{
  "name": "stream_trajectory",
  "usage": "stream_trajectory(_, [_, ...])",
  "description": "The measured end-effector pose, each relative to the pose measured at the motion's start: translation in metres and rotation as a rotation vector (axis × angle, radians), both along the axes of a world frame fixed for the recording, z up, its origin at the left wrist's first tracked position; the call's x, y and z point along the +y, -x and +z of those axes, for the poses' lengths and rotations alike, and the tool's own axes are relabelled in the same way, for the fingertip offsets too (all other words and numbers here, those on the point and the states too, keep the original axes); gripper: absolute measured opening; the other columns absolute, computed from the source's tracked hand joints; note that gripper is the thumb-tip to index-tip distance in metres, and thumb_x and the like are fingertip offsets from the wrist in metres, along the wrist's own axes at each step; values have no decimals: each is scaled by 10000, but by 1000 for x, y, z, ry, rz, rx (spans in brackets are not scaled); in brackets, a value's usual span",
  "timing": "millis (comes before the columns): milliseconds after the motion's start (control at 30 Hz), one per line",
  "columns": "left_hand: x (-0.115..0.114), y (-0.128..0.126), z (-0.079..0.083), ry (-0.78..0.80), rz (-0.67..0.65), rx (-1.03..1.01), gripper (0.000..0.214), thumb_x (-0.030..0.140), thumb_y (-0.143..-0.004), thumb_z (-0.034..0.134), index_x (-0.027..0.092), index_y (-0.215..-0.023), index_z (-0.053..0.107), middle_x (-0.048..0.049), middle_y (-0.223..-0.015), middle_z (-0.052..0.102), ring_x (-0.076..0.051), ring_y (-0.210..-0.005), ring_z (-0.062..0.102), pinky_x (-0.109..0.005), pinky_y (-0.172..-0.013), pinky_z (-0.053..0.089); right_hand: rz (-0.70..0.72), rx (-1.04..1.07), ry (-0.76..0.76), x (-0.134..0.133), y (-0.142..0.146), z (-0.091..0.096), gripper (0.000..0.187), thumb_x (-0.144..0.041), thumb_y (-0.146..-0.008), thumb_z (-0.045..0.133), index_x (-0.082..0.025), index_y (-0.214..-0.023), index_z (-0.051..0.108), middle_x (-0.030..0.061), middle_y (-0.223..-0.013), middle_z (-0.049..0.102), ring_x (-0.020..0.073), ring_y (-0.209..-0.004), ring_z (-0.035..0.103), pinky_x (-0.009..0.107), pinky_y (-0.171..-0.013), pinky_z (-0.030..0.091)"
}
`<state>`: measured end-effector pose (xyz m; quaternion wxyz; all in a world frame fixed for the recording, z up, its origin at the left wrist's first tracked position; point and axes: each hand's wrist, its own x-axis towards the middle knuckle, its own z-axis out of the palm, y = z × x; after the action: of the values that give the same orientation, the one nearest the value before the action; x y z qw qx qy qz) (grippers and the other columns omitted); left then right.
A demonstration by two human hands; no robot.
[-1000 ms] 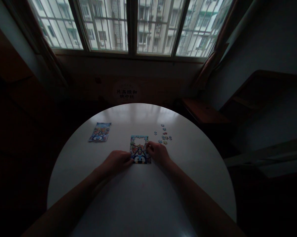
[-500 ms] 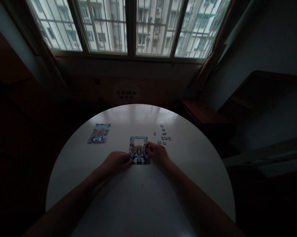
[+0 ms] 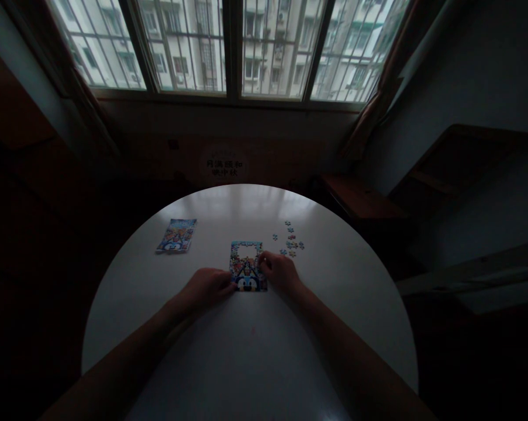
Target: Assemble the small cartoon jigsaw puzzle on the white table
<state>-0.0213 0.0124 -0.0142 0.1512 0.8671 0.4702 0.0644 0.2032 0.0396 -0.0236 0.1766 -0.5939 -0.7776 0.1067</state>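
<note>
A small colourful jigsaw puzzle (image 3: 247, 270) lies on the round white table (image 3: 246, 351), with a white gap near its top. My left hand (image 3: 209, 287) rests at the puzzle's lower left corner, fingers curled against its edge. My right hand (image 3: 279, 271) sits at the puzzle's right edge, fingers pinched together near the gap; what they hold is too small and dark to name. Several loose puzzle pieces (image 3: 290, 241) lie just beyond my right hand.
A colourful printed card or packet (image 3: 176, 235) lies at the table's left rear. Barred windows (image 3: 228, 47) fill the back wall. Dark wooden furniture (image 3: 360, 202) stands to the right of the table; the room is dim.
The view shifted slightly. Both hands stay at the puzzle's edges with almost no movement.
</note>
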Motion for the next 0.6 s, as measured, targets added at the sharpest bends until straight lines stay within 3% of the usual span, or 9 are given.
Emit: stream_trajectory(600, [0,0,1,-18,-15,12,246,341,-863,451,183,-729,583,4,-640,581,-103,-550,477,-222,-521,252,-3,-4,3,1,-1,-2,197,-273,-831,479,-239,-890,663,9,-776,699,148,-727,623,227,-649,349])
